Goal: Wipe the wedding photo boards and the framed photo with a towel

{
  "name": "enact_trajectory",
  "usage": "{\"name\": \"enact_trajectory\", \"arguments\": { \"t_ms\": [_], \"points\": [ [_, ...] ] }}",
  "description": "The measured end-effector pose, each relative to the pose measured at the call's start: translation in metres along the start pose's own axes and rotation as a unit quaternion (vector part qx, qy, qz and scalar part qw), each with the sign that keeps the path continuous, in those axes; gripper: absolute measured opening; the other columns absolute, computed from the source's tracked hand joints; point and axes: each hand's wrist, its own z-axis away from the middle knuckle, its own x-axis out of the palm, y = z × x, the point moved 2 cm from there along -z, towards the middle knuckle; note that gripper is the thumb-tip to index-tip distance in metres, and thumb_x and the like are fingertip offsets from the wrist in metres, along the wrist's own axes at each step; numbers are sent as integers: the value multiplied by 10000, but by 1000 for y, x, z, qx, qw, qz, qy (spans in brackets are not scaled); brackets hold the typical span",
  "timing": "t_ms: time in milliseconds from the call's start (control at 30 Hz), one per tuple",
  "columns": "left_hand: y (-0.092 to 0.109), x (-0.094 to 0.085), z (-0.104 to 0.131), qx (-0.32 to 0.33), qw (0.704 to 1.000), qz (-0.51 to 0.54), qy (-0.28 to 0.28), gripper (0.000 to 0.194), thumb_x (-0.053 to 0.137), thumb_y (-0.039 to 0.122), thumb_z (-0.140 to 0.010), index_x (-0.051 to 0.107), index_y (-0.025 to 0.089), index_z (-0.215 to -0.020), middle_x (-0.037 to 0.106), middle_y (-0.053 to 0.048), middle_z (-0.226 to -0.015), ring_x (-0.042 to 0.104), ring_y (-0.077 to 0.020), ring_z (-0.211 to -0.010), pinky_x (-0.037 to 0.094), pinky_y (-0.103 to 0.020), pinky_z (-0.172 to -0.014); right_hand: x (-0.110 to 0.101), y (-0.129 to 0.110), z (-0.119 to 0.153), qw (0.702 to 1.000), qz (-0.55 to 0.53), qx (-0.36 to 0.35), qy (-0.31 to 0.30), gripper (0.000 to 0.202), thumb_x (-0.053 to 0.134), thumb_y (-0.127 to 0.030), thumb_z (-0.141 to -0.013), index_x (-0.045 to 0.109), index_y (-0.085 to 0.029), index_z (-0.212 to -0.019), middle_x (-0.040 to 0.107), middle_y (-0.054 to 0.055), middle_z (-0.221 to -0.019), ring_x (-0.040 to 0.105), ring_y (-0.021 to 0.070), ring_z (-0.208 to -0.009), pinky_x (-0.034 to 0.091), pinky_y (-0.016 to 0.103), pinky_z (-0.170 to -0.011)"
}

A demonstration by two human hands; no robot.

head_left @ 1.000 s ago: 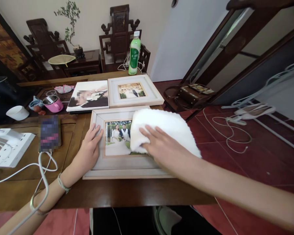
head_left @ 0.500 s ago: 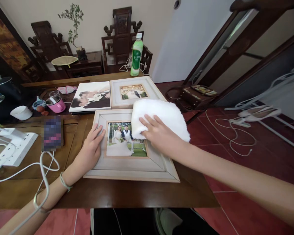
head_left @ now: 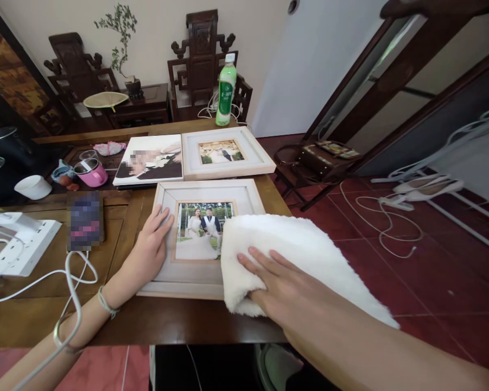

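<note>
A pale wooden picture frame (head_left: 183, 289) with a photo of a couple in it lies flat on the table in front of me. My left hand (head_left: 152, 239) holds it by the left side, fingers over the border. In my right hand (head_left: 274, 277) is a fluffy white cloth (head_left: 305, 233), gripped with the thumb tucked into a fold. That cloth lies over the frame's lower right part, hiding the corner and part of the photo, and hangs past the table's right edge.
Behind are a second framed photo (head_left: 228, 169) and a photo panel (head_left: 152, 172). A green bottle (head_left: 226, 92) stands at the far edge. On the left are a pink mug (head_left: 91, 172), a white cup (head_left: 33, 187), a power strip (head_left: 28, 255) and a blurred-out object (head_left: 85, 220) beside white cables.
My right hand has drawn the cloth toward me, from the frame's upper right side to its lower right corner. The left hand stays in place on the frame.
</note>
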Motion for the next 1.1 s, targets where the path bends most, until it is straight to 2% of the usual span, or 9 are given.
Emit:
{"name": "enact_trajectory", "arguments": {
  "t_ms": [167, 267, 367, 467, 633, 733, 833, 967, 1100],
  "points": [
    [0, -1, 0, 4, 1000, -3, -8, 532, 321, 18, -904, 452, 118, -1409, 422, -188, -1485, 229, -292, -1472, 272, -563, -1172, -18, 26, -23, 1000, 4, 12, -27, 260, 572, -26, -754, 745, -129, -917, 583, 234, -1323, 526, 396, -1246, 469, 532, -982],
    [0, -1, 0, 6, 1000, -3, -2, 538, 323, 15, -903, 450, 135, -1412, 423, -183, -1486, 242, -291, -1469, 278, -568, -1168, -19, 45, -42, 998, 19, 36, -47, 333, 551, 22, -727, 737, -111, -969, 566, 232, -1345, 473, 390, -1298, 434, 534, -1017],
    [1, -1, 0, 7, 1000, -2, 1, 533, 319, 18, -908, 450, 138, -1411, 425, -183, -1484, 243, -286, -1469, 284, -560, -1168, -14, 54, -53, 997, 55, 40, -42, 316, 539, 32, -755, 743, -116, -946, 548, 231, -1366, 473, 388, -1298, 418, 552, -1020],
    [1, -1, 0, 6, 1000, -1, -3, 525, 311, 21, -912, 455, 124, -1406, 425, -188, -1482, 236, -283, -1471, 279, -548, -1174, -9, 49, -50, 996, 73, 26, -42, 238, 561, -27, -808, 755, -130, -899, 550, 233, -1361, 493, 400, -1276, 417, 572, -1010],
    [0, -2, -1, 0, 1000, 4, -8, 535, 321, 26, -910, 452, 145, -1415, 428, -170, -1487, 230, -286, -1473, 268, -555, -1178, 1, 18, -20, 998, 60, 9, -12, 132, 652, -184, -823, 757, -162, -747, 611, 224, -1289, 557, 426, -1192, 457, 579, -951],
    [0, -2, -1, -2, 1000, 4, -13, 540, 323, 28, -910, 443, 149, -1422, 423, -168, -1492, 228, -289, -1473, 267, -564, -1175, 0, 0, -1, 998, 55, 5, 23, 156, 649, -190, -834, 748, -196, -713, 659, 182, -1232, 599, 390, -1137, 476, 549, -929],
    [0, -3, -1, 3, 1000, 2, -16, 544, 319, 25, -911, 430, 150, -1428, 418, -174, -1493, 223, -290, -1474, 266, -572, -1172, -7, -10, 10, 999, 43, -6, 23, 167, 632, -183, -857, 756, -219, -750, 662, 147, -1241, 603, 355, -1148, 483, 501, -945],
    [-1, -3, 0, 6, 1000, 0, -21, 553, 323, 27, -912, 416, 167, -1439, 409, -166, -1502, 216, -291, -1476, 269, -580, -1169, -14, -10, 11, 1000, 26, 0, 10, 187, 612, -182, -874, 761, -219, -767, 641, 144, -1276, 591, 347, -1182, 494, 482, -957],
    [0, -2, 0, -1, 1000, 1, -12, 553, 333, 34, -911, 423, 172, -1438, 414, -158, -1501, 226, -292, -1473, 267, -577, -1172, -9, 9, -6, 1000, 16, 1, -9, 161, 614, -158, -851, 766, -183, -806, 591, 191, -1329, 543, 382, -1234, 483, 522, -971]
  ]
}}
